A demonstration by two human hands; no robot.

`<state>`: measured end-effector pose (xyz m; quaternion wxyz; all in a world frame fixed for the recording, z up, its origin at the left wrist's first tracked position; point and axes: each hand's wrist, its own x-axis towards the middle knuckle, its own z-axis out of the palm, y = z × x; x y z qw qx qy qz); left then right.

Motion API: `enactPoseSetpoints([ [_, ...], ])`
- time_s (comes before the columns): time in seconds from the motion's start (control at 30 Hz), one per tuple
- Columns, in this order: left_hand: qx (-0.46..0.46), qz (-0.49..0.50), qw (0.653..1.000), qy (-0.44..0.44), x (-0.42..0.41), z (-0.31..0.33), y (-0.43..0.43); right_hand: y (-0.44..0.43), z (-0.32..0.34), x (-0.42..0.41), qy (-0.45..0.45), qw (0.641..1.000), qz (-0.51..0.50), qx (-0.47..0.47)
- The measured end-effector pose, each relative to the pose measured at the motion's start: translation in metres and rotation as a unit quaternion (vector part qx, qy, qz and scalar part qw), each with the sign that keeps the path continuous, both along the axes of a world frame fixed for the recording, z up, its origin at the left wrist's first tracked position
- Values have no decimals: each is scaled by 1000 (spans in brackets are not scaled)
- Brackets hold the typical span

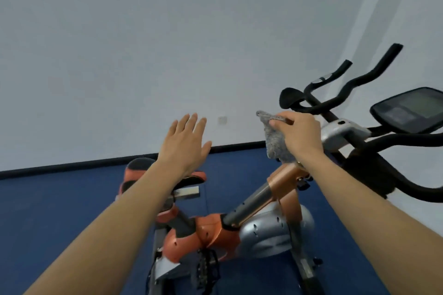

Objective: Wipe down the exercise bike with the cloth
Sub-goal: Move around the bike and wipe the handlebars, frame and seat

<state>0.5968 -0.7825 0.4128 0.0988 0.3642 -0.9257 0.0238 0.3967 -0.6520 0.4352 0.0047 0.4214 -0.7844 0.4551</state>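
Observation:
An orange, silver and black exercise bike (213,235) stands below me on the blue floor. Its black and orange saddle (139,167) is at the left, partly hidden by my left arm. The black handlebars (354,84) and a dark console screen (410,110) rise at the right. My right hand (299,136) grips a grey cloth (274,141), which hangs above the orange frame post near the silver handlebar bracket (340,129). My left hand (184,143) is raised above the saddle, palm forward, fingers spread, holding nothing.
A pale wall (167,43) with a black skirting strip (72,167) stands behind the bike. A small white wall socket (222,120) sits low on it. Blue flooring (48,211) spreads around the bike. A black pedal (207,268) sticks out near the bottom.

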Motion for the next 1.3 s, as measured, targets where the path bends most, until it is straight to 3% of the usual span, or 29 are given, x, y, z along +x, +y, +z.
enactPoseSetpoints([
  [0.37, -25, 134, 990, -36, 229, 17, -68, -142, -5, 198, -22, 989, 142, -40],
  [0.7, 1, 133, 990, -37, 398, -5, -181, -285, -20, 363, -79, 989, 105, -68],
  [0.97, 6, 91, 996, -22, 398, -17, -307, -387, -13, 375, -51, 994, 79, -59],
  [1.3, -72, 0, 997, -24, 287, 27, -498, -537, -1, 282, -72, 993, 3, -94],
])
